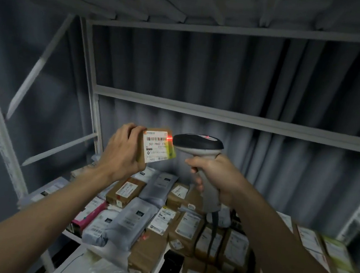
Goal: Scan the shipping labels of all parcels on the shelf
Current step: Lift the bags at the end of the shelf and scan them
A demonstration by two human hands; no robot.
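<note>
Gripping a small cardboard parcel (151, 146), the left hand (121, 152) is raised above the white metal shelf (239, 120), fingers wrapped round the parcel's left edge. Its white shipping label (155, 148) is turned toward the camera. A handheld barcode scanner (198, 147) is gripped by its handle in the right hand (212, 178), nose just beside the label; a red line is cast across the barcode. More parcels (165, 220) are piled on the shelf below, and a grey curtain (204, 71) is hung behind.
</note>
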